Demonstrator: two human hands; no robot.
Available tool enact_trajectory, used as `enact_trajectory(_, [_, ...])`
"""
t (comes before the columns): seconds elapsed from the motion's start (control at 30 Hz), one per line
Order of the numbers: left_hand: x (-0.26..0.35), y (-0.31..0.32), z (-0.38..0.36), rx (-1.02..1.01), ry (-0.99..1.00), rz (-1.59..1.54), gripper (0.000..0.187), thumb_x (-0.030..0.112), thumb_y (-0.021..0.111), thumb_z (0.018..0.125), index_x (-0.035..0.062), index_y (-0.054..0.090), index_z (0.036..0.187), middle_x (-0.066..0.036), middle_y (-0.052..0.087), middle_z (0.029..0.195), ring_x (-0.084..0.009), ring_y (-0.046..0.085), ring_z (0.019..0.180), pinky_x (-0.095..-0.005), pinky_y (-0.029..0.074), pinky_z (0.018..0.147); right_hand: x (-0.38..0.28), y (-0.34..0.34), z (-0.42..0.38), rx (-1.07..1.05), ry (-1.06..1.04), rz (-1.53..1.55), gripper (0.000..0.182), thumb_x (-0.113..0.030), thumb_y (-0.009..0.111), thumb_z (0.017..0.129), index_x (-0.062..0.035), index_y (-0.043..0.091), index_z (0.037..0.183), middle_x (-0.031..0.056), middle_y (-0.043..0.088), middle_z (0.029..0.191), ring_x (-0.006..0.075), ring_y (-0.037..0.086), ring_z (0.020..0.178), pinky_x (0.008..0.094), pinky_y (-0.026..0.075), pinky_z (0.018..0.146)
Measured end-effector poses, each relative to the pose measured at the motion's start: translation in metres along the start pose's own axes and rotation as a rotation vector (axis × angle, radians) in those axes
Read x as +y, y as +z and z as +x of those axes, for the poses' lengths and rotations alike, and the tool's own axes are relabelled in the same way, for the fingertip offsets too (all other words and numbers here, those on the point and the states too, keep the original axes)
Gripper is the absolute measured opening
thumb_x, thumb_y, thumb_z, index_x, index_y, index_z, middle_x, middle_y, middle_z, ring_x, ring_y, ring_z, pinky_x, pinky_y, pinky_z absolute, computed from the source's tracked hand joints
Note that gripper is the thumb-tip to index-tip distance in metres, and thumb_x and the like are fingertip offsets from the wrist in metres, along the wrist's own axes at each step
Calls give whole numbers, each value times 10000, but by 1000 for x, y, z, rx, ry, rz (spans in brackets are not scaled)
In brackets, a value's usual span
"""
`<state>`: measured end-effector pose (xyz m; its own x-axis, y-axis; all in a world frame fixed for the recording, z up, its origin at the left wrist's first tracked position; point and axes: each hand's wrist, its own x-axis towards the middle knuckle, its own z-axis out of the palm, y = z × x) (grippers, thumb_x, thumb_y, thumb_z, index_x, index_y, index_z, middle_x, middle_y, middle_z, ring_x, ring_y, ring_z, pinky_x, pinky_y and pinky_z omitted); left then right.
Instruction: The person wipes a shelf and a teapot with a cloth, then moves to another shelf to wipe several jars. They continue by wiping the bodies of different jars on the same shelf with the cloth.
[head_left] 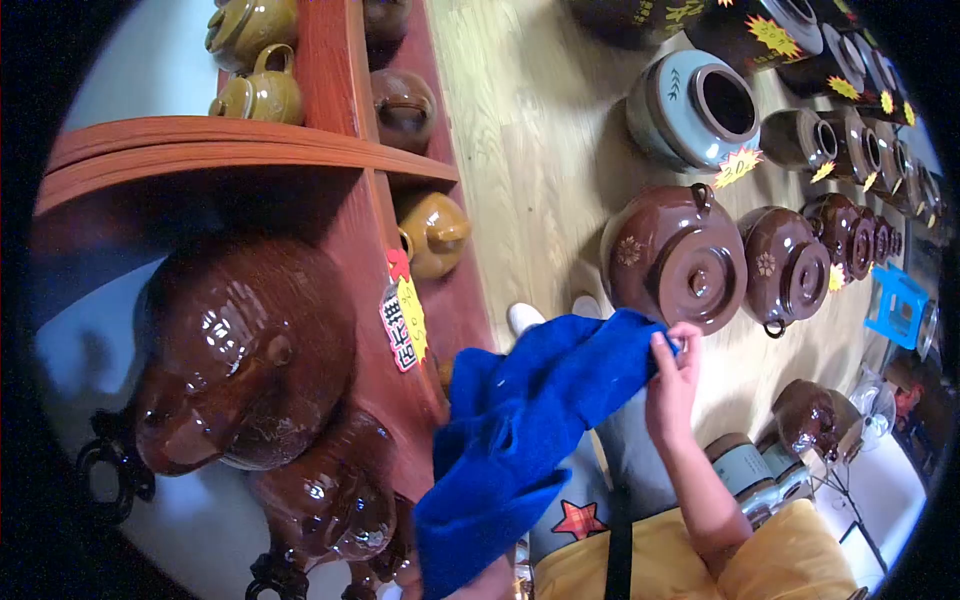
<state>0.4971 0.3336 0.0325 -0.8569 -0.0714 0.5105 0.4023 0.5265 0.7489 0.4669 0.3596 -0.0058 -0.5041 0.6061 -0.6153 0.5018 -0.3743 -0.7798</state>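
A blue cloth (530,420) hangs stretched and creased between my two hands, in front of my legs. My right hand (675,375) pinches its upper right corner between thumb and fingers. At the bottom edge of the view, my left hand (480,585) is at the cloth's lower end, closed on it and partly covered by its folds. Left of the cloth, a large glossy brown pot (250,340) sits in the wooden shelf (250,150), with a smaller brown glazed pot (335,490) below it in view.
Lidded brown jars (675,255) and a pale blue jar (690,110) stand in rows on the wooden floor (510,190), several with yellow price tags. Ochre teapots (260,95) and a price sign (403,320) are at the shelf. A blue plastic stool (897,307) is far right.
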Motion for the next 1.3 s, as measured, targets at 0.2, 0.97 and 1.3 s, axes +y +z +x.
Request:
enact_trajectory(0.2, [-52,-76,74,-272,162,-61,315,308,472,881,15,547,969,-113,550,957,-219,509,873,-368,452,765,-4,-9,19,-223,-124,-122,300,-37,553,770,-87,493,1059,31,491,1000,140,471,947,259,364,860])
enact_trajectory(0.97, [-97,-174,22,-880,-1027,-766,1100,497,818,531,-45,287,1327,-165,397,1317,-272,381,1224,-368,283,1020,-83,35,-43,-1141,-221,-213,706,-392,736,710,-7,465,1235,173,427,1302,318,379,1219,388,214,1066])
enact_trajectory(1.3, [-67,-201,58,-496,-1169,-577,513,5,714,659,-12,467,1108,-64,572,996,-105,545,923,-254,425,826,-61,69,13,-770,349,-481,261,-194,644,775,-26,597,969,58,627,911,122,587,766,276,475,708])
